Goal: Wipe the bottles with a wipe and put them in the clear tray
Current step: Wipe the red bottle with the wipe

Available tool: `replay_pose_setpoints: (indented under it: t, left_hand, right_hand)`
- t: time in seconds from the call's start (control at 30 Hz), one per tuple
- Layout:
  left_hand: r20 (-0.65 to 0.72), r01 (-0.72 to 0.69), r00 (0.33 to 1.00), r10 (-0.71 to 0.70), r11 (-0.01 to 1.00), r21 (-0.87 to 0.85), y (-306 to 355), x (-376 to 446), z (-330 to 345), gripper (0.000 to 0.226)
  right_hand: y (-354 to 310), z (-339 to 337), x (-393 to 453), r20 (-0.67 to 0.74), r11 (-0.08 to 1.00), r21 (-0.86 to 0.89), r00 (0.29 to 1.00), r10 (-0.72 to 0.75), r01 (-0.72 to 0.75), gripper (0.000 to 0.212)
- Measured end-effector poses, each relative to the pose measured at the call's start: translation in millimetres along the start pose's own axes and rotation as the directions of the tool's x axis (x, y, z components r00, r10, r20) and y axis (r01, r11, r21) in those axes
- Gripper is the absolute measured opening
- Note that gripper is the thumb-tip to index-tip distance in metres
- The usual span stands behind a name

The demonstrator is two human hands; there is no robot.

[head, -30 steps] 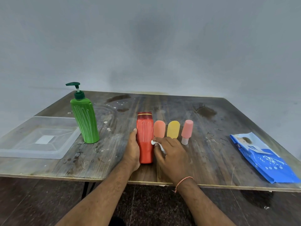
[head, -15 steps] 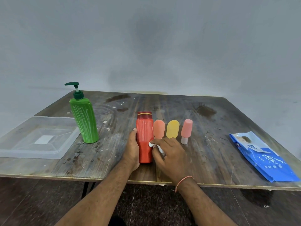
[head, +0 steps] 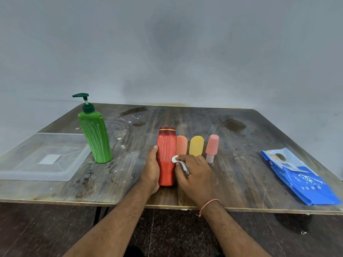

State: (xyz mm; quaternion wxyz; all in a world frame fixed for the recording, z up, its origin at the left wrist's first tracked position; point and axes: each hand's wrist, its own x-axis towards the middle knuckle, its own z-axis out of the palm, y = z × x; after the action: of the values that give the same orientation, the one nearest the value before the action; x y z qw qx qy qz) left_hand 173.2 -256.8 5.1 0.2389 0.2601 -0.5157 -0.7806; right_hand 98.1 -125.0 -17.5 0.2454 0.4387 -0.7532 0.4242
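Red bottle (head: 166,156) upright mid-table, gripped by left hand (head: 151,169).
Wipe (head: 176,160), pinched in right hand (head: 194,173), higher up bottle than before; pack (head: 300,177) lettering unreadable.

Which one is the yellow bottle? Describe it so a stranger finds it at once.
On the wooden table, find the red bottle held near the front edge. A row of three small bottles stands to its right; the yellow bottle is the middle one, between two pinkish ones, and the only yellow.
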Motion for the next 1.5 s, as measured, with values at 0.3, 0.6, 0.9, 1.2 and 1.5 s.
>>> replay_pose_setpoints:
  t: [0.3,0.6,0.9,1.2,1.5]
  left_hand:
    - [-0.007,-0.001,1.0,0.001,1.0,0.021,-0.3,-0.1,0.0,0.061]
    - [0.012,0.007,1.0,-0.008,0.999,0.036,0.8,-1.5,1.2,0.062]
    - [0.033,0.004,0.999,-0.005,0.999,0.045,0.5,-1.5,2.6,0.059]
    - [0.063,-0.001,0.998,-0.001,0.999,0.045,-1.1,-1.7,2.3,0.06]
    - [0.055,-0.028,0.998,0.024,0.997,0.079,-2.1,-2.7,3.4,0.057]
  right_hand:
    - [-1.6,-2.6,0.7,-0.012,0.998,-0.009,0.998,-0.057,0.057,0.014]
    - [-3.6,-4.3,0.9,-0.044,0.993,0.025,0.992,-0.117,0.118,0.014]
    - [-2.4,-3.7,1.1,-0.039,0.995,0.017,0.994,-0.099,0.1,0.017]
    - [-4.1,-3.2,0.9,-0.018,0.994,0.008,0.994,-0.11,0.11,0.017]
    - [-4.3,-2.8,1.6,-0.059,0.995,-0.023,0.993,-0.1,0.099,0.016]
